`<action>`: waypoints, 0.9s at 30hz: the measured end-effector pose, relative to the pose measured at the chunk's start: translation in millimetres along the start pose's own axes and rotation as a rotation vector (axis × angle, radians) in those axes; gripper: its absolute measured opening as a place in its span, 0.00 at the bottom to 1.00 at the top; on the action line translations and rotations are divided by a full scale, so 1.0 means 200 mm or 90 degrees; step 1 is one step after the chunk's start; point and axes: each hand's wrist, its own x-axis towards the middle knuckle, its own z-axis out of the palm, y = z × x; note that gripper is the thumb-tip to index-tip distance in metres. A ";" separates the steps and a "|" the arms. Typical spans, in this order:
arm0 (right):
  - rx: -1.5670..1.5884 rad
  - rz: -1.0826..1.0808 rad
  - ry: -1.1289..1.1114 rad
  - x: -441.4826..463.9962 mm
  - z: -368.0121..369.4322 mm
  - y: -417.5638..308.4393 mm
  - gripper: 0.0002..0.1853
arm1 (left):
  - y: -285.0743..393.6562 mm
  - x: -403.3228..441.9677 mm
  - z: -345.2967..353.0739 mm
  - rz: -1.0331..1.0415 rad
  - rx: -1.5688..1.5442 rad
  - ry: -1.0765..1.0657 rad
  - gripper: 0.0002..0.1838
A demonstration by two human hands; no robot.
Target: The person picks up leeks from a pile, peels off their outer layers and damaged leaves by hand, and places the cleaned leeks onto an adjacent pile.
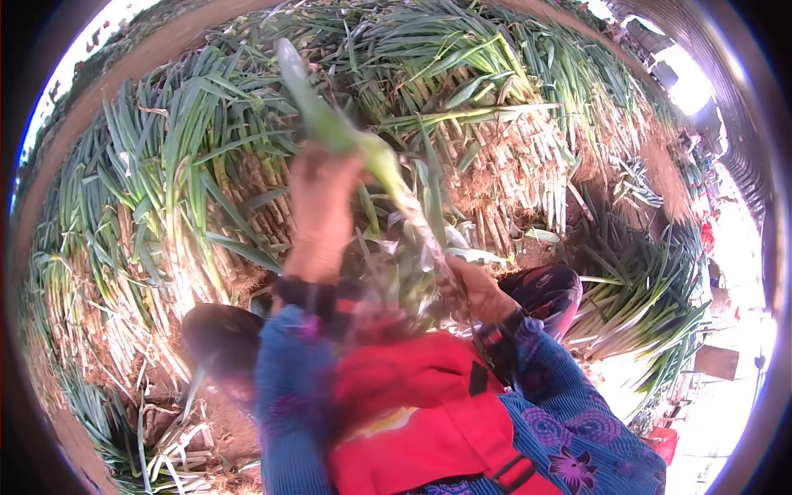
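A long green onion (400, 190) is held at a slant in front of me, its green leaves up to the left and its pale root end low on the right. My left hand (323, 202), blurred by motion, is closed at its leafy part. My right hand (478, 290) is closed around the lower stalk, close to the root end. Loose leaves and peelings (404, 276) lie between my knees, partly blurred. A red apron (421, 412) covers my lap.
Thick heaps of green onions (165, 190) stand on the left and more onions (487, 157) lie ahead. A separate pile of onions (639, 289) is at the right, beyond my knee (549, 293). Scattered stalks (177, 450) lie on bare soil at the lower left.
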 end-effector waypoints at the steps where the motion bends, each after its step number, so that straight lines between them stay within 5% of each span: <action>1: 0.052 0.030 -0.054 0.08 -0.11 0.00 0.18 | 0.08 0.02 -0.01 0.025 -0.152 0.059 0.13; 2: -0.028 -0.050 0.097 0.09 -0.09 0.00 0.18 | 0.14 0.05 -0.08 0.051 -0.145 0.045 0.13; 7: -0.040 -0.061 0.173 -0.06 0.09 -0.12 0.16 | -0.24 0.02 -0.46 -0.145 0.081 0.234 0.10; 9: -0.024 -0.090 0.088 -0.11 0.08 -0.14 0.11 | -0.66 -0.09 -0.67 -0.229 0.395 0.114 0.11; 10: -0.123 -0.133 0.220 -0.23 0.26 -0.13 0.11 | -0.79 -0.16 -0.72 -0.318 0.528 -0.022 0.13; 11: -0.153 -0.130 0.201 -0.29 0.31 -0.13 0.12 | -0.87 -0.20 -0.72 -0.404 0.656 -0.163 0.15; 15: -0.283 -0.155 0.155 -0.45 0.32 -0.08 0.21 | -0.74 -0.13 -0.38 -0.487 0.326 -0.050 0.24; 20: -0.364 -0.220 0.106 -0.57 0.33 -0.02 0.29 | -0.63 0.21 -0.20 -0.420 -0.143 0.075 0.31; 25: -0.424 -0.190 0.111 -0.52 0.36 -0.02 0.27 | -0.44 0.40 -0.38 -0.251 -0.251 -0.002 0.21; 27: -0.591 -0.215 0.086 -0.42 0.33 -0.07 0.22 | -0.32 0.40 -0.44 -0.227 -0.241 -0.010 0.18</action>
